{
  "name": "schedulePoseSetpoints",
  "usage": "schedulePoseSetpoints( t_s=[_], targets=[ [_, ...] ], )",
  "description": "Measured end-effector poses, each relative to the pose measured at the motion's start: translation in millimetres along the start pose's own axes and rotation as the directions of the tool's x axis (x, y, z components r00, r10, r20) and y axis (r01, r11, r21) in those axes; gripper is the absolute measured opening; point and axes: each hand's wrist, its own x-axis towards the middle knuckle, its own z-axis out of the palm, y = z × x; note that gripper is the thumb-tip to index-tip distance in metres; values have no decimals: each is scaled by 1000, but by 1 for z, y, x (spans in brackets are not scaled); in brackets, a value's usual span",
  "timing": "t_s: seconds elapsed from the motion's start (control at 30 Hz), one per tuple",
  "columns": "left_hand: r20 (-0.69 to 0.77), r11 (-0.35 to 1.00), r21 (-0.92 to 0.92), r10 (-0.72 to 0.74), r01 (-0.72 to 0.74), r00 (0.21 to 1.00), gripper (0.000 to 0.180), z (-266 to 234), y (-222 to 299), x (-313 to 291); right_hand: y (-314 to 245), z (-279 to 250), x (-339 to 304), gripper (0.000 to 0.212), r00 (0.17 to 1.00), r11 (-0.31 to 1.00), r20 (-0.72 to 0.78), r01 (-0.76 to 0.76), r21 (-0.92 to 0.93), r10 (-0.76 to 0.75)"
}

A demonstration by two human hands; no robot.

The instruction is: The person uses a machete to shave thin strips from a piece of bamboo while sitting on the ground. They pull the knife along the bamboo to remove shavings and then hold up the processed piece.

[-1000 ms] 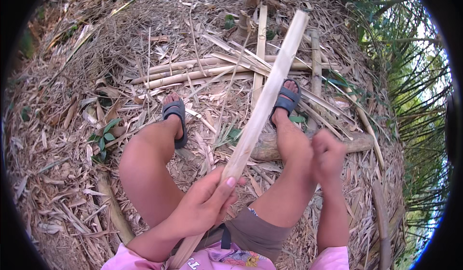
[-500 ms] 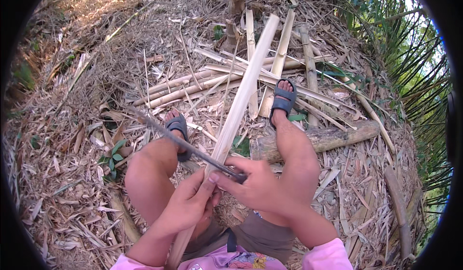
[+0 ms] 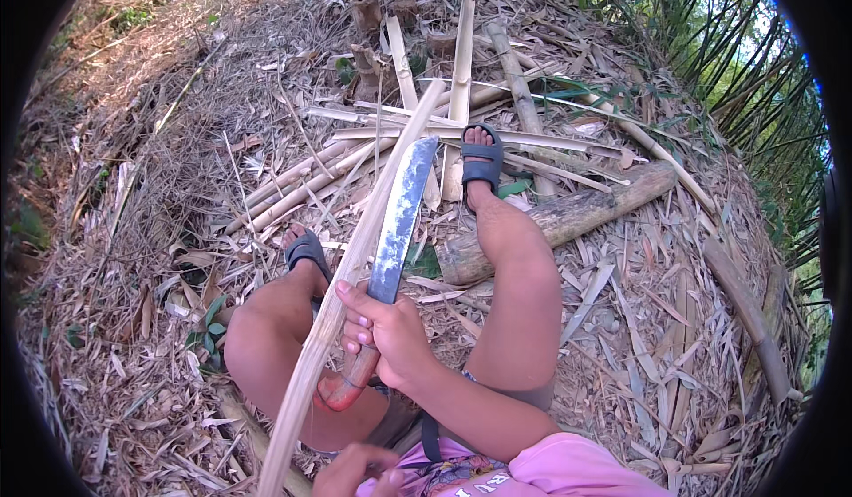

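Observation:
My right hand [image 3: 386, 333] is closed round the handle of a machete [image 3: 404, 213]. Its mottled grey blade points up and away, and the reddish end of the handle shows below my fingers. A long, pale split bamboo strip [image 3: 355, 262] slants from the bottom edge up past the blade's left side. My right thumb lies against this strip, next to the handle. Low in the picture, near my shirt, is my left hand [image 3: 355, 472], to the right of the strip's near end. It is blurred and cut off, and its grip cannot be made out.
Between my sandalled feet and beyond lie split bamboo pieces [image 3: 461, 71] and thin poles [image 3: 311, 182]. A thick bamboo log [image 3: 568, 222] rests by my right leg. Cut stumps [image 3: 366, 62] stand farther off, and bamboo stems [image 3: 745, 80] rise at the right. Dry leaves cover the ground.
My left hand has moved from the strip's middle down toward my body. The machete has swung from lying across the strip to pointing up alongside it. The view has shifted, too.

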Motion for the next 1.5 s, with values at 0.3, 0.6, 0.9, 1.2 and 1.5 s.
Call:
schedulePoseSetpoints(
  t_s=[0.3,0.6,0.9,1.2,1.5],
  targets=[
    [-807,857,52,338,-513,484,93,-18,-68,66,0,30,-23,21,1000,993,18,-27,112,25],
    [-598,110,-619,576,-777,557,50,-86,0,144,36,16,-37,41,972,924,-140,130,-360,-191],
    [-420,266,-785,435,-559,797,51,-36,23,193,60,-61,-43,37,790,782,-412,131,-609,-453],
    [-450,333,-711,461,-619,765,55,-18,15,186,48,-67,-49,39,788,628,-298,141,-765,-539],
    [-474,398,-604,517,-690,713,49,0,48,199,-1,-49,-65,34,681,85,210,373,-924,-702]
  ],
)
